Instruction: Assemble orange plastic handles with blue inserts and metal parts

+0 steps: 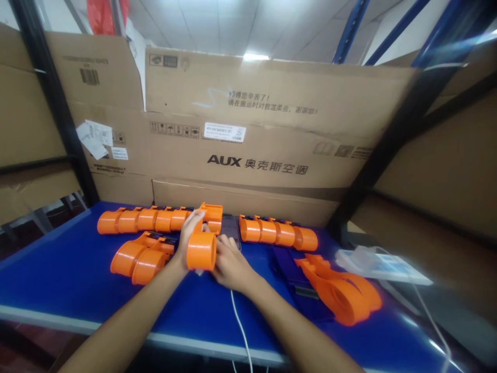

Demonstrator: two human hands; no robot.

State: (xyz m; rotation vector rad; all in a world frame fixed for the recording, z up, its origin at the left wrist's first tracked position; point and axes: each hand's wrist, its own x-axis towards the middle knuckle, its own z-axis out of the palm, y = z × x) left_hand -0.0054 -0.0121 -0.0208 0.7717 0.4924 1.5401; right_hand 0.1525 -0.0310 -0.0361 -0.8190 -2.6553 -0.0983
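My left hand [188, 234] is closed around an orange plastic ring holder [202, 252], with its thumb side raised near another orange ring piece [213, 211]. Whether these two pieces are joined I cannot tell. From the right, my right hand [231, 263] presses curled fingers to the edge of the lower ring; its fingertips are partly hidden behind it. Left of my hands, two loose orange rings [148, 266] with dark strips lie on the blue tabletop [73, 259]. Behind them runs a row of similar orange rings [147, 220].
A phone-like dark slab [232, 231] lies behind my hands, beside a second row of rings [267, 231]. On the right are orange looped bands [345, 298], a dark blue item [298, 285] and a white box [382, 264]. A white cable [244, 331] crosses the front edge. Cardboard [256, 145] walls the back.
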